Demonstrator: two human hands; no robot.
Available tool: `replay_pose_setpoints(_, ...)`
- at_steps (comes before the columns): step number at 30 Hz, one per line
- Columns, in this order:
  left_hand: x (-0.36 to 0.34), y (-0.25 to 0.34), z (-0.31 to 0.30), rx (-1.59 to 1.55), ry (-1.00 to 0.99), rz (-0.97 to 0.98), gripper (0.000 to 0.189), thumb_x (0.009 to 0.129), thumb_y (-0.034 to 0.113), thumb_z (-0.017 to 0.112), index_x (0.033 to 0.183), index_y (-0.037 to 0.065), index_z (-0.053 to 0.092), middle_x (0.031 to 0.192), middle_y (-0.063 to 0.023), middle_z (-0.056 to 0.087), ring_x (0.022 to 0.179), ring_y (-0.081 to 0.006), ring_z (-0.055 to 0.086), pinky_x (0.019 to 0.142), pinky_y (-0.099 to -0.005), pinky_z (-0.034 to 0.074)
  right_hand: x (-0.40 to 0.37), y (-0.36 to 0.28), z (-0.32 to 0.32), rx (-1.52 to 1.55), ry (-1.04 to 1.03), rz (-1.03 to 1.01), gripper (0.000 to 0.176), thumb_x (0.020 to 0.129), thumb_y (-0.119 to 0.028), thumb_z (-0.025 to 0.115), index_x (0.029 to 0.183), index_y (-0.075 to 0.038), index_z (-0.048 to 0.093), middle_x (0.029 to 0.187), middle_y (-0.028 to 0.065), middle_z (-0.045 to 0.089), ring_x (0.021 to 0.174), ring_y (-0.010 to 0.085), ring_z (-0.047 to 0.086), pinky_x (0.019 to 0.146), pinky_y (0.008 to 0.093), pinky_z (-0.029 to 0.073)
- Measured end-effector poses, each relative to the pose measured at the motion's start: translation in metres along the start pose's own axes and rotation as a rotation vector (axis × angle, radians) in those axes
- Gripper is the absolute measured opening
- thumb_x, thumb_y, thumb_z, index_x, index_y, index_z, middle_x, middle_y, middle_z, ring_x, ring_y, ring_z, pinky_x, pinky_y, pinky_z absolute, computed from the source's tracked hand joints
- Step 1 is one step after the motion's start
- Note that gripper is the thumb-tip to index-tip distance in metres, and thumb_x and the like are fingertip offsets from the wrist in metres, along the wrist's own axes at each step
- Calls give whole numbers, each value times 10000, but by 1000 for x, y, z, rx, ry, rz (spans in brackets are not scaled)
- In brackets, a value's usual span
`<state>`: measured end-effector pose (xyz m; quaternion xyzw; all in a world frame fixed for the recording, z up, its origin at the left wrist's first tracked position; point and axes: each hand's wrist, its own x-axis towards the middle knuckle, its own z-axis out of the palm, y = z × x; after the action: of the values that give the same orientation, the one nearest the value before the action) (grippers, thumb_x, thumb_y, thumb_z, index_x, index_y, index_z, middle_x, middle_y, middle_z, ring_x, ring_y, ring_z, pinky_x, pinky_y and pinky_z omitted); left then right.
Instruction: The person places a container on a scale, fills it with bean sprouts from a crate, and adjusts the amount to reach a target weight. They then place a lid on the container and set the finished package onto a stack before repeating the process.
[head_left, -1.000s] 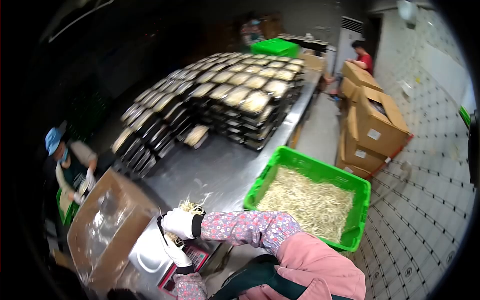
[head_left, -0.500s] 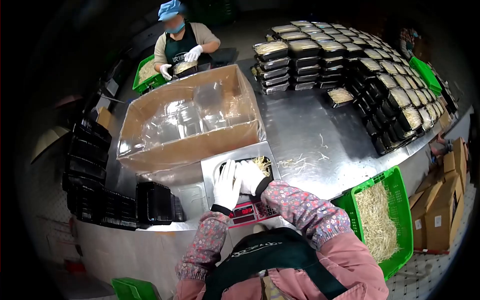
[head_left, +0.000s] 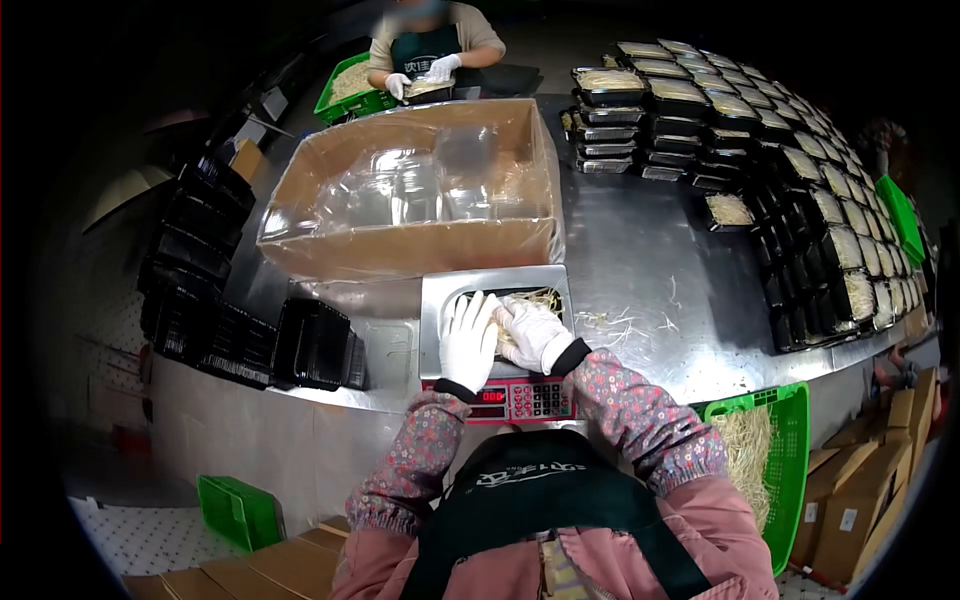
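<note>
Both hands wear white gloves and lie over a black tray of pale sprouts (head_left: 545,298) on the metal pan of a red scale (head_left: 540,400). My left hand (head_left: 468,338) lies flat on the tray's left part, its fingers stretched out and pointing away from me. On the right part, my right hand (head_left: 532,332) bends over the sprouts, its fingertips close beside the left hand; whether it grips any sprouts is hidden. Much of the tray is covered by the hands.
Beyond the scale stands a cardboard box (head_left: 400,250) of clear lids. Black trays (head_left: 312,345) are stacked left, filled packs (head_left: 675,95) right. A green crate (head_left: 795,470) of sprouts is at lower right. Across the table, a co-worker's gloved hands (head_left: 442,68) touch a tray.
The view has shifted and turned, so the scale and table sit differently in it. My hands remain over the tray, with my right hand's fingers more bent and raised.
</note>
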<state>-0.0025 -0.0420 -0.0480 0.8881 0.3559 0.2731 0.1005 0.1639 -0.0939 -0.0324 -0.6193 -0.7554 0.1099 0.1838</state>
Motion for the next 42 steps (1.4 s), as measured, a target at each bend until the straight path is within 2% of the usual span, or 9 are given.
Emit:
replay_pose_setpoints(4, 4, 10, -10, 57, -82, -5, 430, 944, 210, 494, 1346, 61, 527, 1379, -157, 516, 1310, -364, 421, 1118, -463, 292, 7, 30, -19, 260, -123, -187, 753, 806, -404, 682, 1357, 48, 439, 1364, 269, 482, 1283, 383, 459, 1106, 407, 344)
replay_pose_setpoints(9, 0, -5, -22, -200, 45, -17, 434, 941, 188, 517, 1352, 50, 513, 1379, -184, 499, 1304, -366, 420, 1105, -443, 307, -9, 48, -103, 642, -19, -102, 594, 829, -165, 709, 1358, -7, 489, 1355, 183, 522, 1285, 274, 472, 1111, 367, 334)
replay_pose_setpoints(11, 0, -23, -37, -280, 123, -97, 451, 955, 139, 474, 1362, -53, 451, 1366, -256, 479, 1310, -381, 414, 1113, -417, 310, -22, 61, -128, 661, 21, 13, 540, 841, -152, 702, 1330, -10, 524, 1345, 156, 529, 1292, 252, 461, 1115, 356, 324)
replay_pose_setpoints(19, -4, -79, -96, -338, 211, -313, 468, 969, 163, 485, 1381, -49, 427, 1386, -232, 483, 1319, -317, 434, 1115, -379, 319, -50, 101, -143, 229, 159, 190, 805, 746, -274, 814, 1428, -88, 428, 1486, 238, 346, 1400, 336, 317, 1142, 401, 288)
replay_pose_setpoints(23, 28, -23, -51, -533, -2, -97, 392, 919, 187, 550, 1286, 49, 570, 1317, -161, 557, 1234, -324, 496, 1076, -401, 363, -14, 63, -102, -15, -11, 75, 1005, 595, -333, 867, 1451, -116, 387, 1492, 275, 316, 1356, 406, 361, 1114, 411, 344)
replay_pose_setpoints(25, 25, -6, -21, -97, -1, 141, 347, 909, 225, 570, 1235, 119, 622, 1273, -122, 592, 1194, -328, 513, 1043, -431, 385, -4, 50, -81, -151, -137, 42, 844, 607, -307, 846, 1353, -117, 498, 1359, 246, 482, 1219, 384, 498, 1002, 425, 445)
replay_pose_setpoints(29, 16, -7, 2, -37, 75, 145, 306, 906, 212, 555, 1184, 124, 649, 1219, -109, 622, 1176, -329, 520, 1065, -489, 331, -15, 52, -56, -220, -50, 1, 186, 720, -236, 712, 806, -74, 682, 810, 154, 651, 819, 338, 641, 726, 450, 522)
replay_pose_setpoints(33, 15, -3, 6, 9, 64, 84, 312, 915, 222, 559, 1207, 164, 653, 1260, -91, 624, 1230, -338, 512, 1051, -484, 344, -9, 66, -39, -246, 26, 38, 117, 789, -164, 591, 771, -89, 679, 753, 147, 666, 745, 356, 663, 687, 456, 532)
replay_pose_setpoints(42, 21, -16, -6, -424, 242, -161, 337, 931, 110, 523, 1257, 70, 601, 1315, -170, 562, 1268, -340, 477, 1108, -403, 320, -13, 66, -161, 138, 40, 160, 149, 801, -167, 717, 876, -40, 725, 789, 178, 681, 725, 291, 670, 674, 362, 526)
